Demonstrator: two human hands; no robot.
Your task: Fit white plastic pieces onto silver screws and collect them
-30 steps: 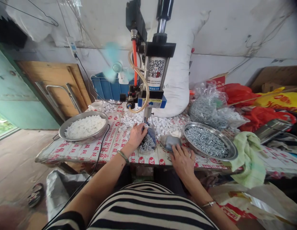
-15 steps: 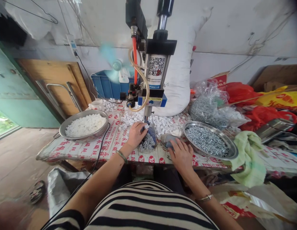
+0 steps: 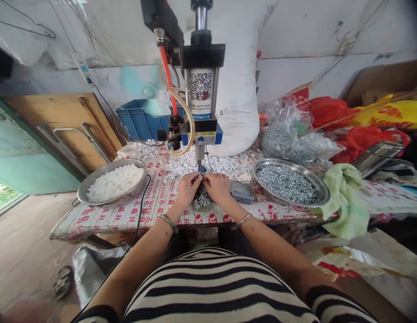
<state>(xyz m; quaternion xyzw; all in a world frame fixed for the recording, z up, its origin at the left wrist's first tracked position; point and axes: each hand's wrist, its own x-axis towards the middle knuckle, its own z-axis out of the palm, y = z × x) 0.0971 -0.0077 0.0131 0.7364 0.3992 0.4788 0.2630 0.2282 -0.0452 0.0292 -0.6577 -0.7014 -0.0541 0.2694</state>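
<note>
Your left hand (image 3: 188,188) and right hand (image 3: 217,186) meet fingertip to fingertip right under the press (image 3: 201,112), just below its ram tip. Both have fingers pinched narrow around something very small at that spot (too small to tell what it is, and you cannot tell which hand actually holds it). Directly below your hands sits a small heap of screws (image 3: 203,201) at the near edge of the table (image 3: 127,211).

Just right of your right hand lies a small grey-blue dish (image 3: 242,192), untouched. Further right is a metal pan of screws (image 3: 291,183), beside a green cloth (image 3: 346,197). Well to your left stands a pan of white pieces (image 3: 112,181), and more white pieces (image 3: 225,165) lie scattered around the press base.
</note>
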